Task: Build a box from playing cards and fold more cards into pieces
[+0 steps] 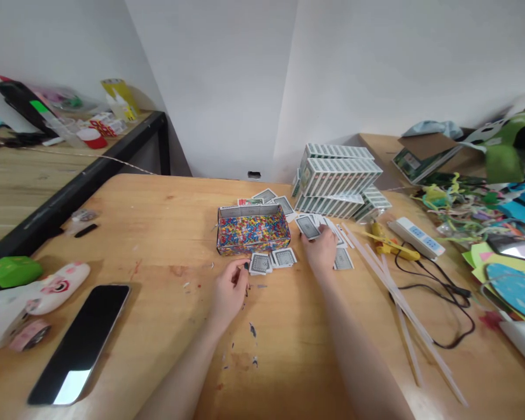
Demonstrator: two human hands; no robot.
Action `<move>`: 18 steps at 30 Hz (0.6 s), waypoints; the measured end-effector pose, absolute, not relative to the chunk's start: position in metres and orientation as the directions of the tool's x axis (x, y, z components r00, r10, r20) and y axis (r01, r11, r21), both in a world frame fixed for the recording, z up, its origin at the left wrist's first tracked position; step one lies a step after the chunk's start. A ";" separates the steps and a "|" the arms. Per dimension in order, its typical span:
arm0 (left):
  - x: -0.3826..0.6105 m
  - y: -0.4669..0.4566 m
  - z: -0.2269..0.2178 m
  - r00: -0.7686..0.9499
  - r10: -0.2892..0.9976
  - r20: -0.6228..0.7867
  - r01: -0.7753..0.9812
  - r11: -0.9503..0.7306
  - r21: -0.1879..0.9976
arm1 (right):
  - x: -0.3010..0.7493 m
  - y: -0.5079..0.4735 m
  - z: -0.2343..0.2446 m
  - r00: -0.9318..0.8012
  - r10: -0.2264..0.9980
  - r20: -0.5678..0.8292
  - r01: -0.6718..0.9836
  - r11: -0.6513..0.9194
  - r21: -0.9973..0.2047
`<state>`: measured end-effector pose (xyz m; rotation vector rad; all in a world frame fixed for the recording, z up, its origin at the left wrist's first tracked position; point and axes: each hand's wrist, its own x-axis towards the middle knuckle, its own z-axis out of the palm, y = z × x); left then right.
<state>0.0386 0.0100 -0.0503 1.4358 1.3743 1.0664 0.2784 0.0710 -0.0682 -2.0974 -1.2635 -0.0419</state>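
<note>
In the head view my right hand [320,252] has its fingers closed on a playing card [307,227] with a grey patterned back, over a spread of other cards [343,259]. My left hand [231,291] is closed in a pinch at the left edge of a small stack of playing cards [259,263]. A tiny dark bit shows at its fingertips, too small to name. Just beyond the hands stands an open rectangular box [254,244] covered in multicoloured patterned paper. More cards [283,204] lie behind it, and another pile [284,256] lies in front.
Striped card boxes [341,177] are stacked at the back. To the right lie a yellow glue gun [394,245], a power strip [417,236], long translucent sticks [396,289] and paper scraps. A phone [81,344] and toys lie left. Small dark scraps [252,330] dot the table.
</note>
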 end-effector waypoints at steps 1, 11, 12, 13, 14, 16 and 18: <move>0.038 0.010 -0.051 0.033 0.999 0.026 0.277 -0.034 0.960 | 0.280 0.070 -0.068 0.530 0.774 0.346 0.787 -0.296 -0.542; 0.038 0.010 -0.053 0.057 0.998 0.037 0.303 -0.052 0.952 | 0.293 0.062 -0.066 0.518 0.792 0.322 0.748 -0.237 -0.620; 0.038 0.009 -0.053 0.058 0.998 0.035 0.303 -0.051 0.952 | 0.295 0.062 -0.065 0.518 0.793 0.320 0.750 -0.243 -0.615; 0.038 0.009 -0.053 0.061 0.998 0.032 0.303 -0.050 0.952 | 0.297 0.063 -0.064 0.515 0.795 0.319 0.757 -0.248 -0.604; 0.039 0.009 -0.053 0.064 0.998 0.030 0.305 -0.048 0.951 | 0.299 0.064 -0.063 0.509 0.799 0.319 0.768 -0.254 -0.589; 0.039 0.009 -0.052 0.067 0.997 0.029 0.313 -0.049 0.948 | 0.302 0.065 -0.061 0.486 0.817 0.310 0.792 -0.262 -0.551; 0.039 0.009 -0.052 0.072 0.997 0.030 0.324 -0.052 0.945 | 0.304 0.067 -0.058 0.461 0.839 0.289 0.813 -0.268 -0.517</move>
